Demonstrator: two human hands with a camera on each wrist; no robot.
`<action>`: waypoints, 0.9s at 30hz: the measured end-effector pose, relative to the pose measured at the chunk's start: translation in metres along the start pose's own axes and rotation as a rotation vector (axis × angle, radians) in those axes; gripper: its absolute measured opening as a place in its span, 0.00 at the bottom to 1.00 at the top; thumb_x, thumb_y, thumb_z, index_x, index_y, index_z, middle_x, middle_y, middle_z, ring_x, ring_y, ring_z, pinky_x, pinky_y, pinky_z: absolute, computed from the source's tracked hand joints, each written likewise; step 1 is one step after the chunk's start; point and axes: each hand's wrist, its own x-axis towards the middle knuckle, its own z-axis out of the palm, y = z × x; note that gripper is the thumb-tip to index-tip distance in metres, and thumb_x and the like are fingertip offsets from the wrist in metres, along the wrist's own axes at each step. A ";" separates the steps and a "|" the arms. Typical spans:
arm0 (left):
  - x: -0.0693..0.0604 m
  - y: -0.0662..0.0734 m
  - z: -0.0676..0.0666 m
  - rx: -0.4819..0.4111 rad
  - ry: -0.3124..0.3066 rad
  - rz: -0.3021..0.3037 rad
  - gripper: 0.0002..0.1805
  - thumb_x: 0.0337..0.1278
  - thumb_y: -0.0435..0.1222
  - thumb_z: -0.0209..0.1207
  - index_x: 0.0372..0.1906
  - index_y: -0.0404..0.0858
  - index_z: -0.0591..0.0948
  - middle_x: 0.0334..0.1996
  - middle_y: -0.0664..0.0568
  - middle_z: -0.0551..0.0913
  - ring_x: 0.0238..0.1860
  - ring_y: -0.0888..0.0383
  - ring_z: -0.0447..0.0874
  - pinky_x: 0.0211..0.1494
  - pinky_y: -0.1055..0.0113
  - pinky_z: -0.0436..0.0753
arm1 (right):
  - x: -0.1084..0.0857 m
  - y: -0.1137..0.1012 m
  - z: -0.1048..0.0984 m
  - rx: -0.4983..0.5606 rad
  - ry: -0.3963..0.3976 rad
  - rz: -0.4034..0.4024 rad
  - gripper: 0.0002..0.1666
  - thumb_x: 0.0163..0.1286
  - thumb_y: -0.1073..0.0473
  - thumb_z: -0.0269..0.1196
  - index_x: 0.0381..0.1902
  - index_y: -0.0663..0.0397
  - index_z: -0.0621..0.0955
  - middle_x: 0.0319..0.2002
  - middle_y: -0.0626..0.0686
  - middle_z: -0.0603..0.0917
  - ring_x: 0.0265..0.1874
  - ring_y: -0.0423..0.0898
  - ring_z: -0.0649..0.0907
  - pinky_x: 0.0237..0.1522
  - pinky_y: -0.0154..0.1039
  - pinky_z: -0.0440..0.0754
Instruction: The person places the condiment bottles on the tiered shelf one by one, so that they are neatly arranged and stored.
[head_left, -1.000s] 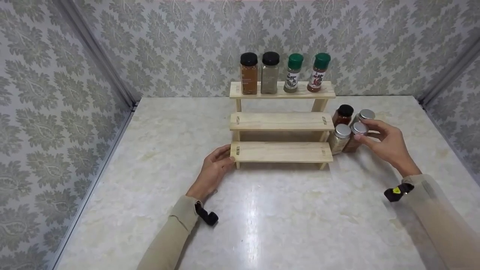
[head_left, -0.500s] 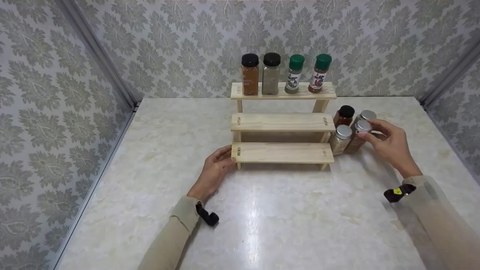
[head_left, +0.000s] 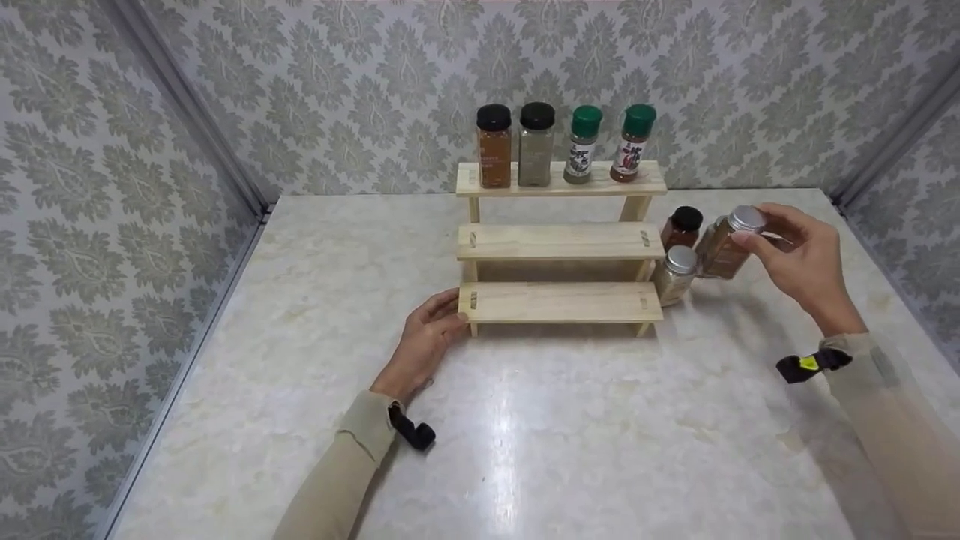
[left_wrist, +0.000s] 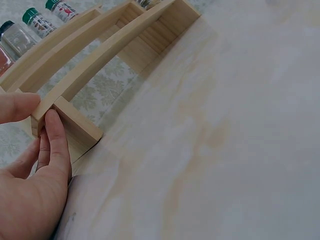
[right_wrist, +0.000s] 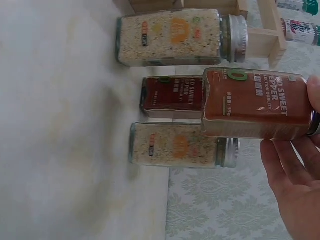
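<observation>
My right hand (head_left: 806, 262) holds a spice jar (right_wrist: 255, 105) by its silver lid. The jar contains reddish-brown powder, reads "sweet pepper" and hangs tilted above the table. Beside it stand a jar of pale grains (right_wrist: 170, 37), a black-capped red jar (head_left: 682, 229) and a second pale-grained jar (right_wrist: 172, 145), which the held jar mostly hides in the head view. My left hand (head_left: 426, 341) pinches the left end of the lowest board of a three-tier wooden rack (head_left: 562, 302); the left wrist view has the thumb above and fingers beneath.
On the top tier stand two black-capped jars (head_left: 494, 154) and two green-capped bottles (head_left: 581, 150). Patterned wall panels (head_left: 420, 82) border the marbled table (head_left: 600, 435) at the back and sides. The small jars stand close against the rack's right side.
My right hand has lifted the sweet pepper jar from the group and carried it up and to the right. My left hand stays on the rack.
</observation>
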 end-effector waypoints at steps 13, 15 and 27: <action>0.000 0.000 -0.001 0.003 -0.004 -0.011 0.32 0.73 0.28 0.60 0.78 0.33 0.68 0.73 0.39 0.72 0.73 0.47 0.75 0.69 0.65 0.81 | 0.019 -0.048 0.005 0.040 0.036 -0.070 0.25 0.71 0.68 0.72 0.65 0.66 0.84 0.50 0.35 0.86 0.51 0.33 0.85 0.54 0.22 0.82; 0.000 0.002 -0.001 0.004 -0.006 -0.012 0.31 0.73 0.28 0.59 0.78 0.33 0.68 0.73 0.38 0.72 0.73 0.47 0.75 0.68 0.67 0.81 | 0.021 -0.055 0.010 0.042 0.036 -0.088 0.24 0.71 0.68 0.72 0.64 0.65 0.84 0.50 0.36 0.86 0.52 0.34 0.86 0.54 0.23 0.83; 0.000 0.002 0.003 0.017 0.022 -0.022 0.31 0.72 0.27 0.59 0.77 0.31 0.69 0.73 0.37 0.72 0.71 0.47 0.75 0.69 0.64 0.81 | 0.027 -0.091 0.059 0.112 -0.024 -0.127 0.24 0.71 0.65 0.73 0.63 0.63 0.85 0.50 0.39 0.87 0.51 0.37 0.87 0.53 0.25 0.84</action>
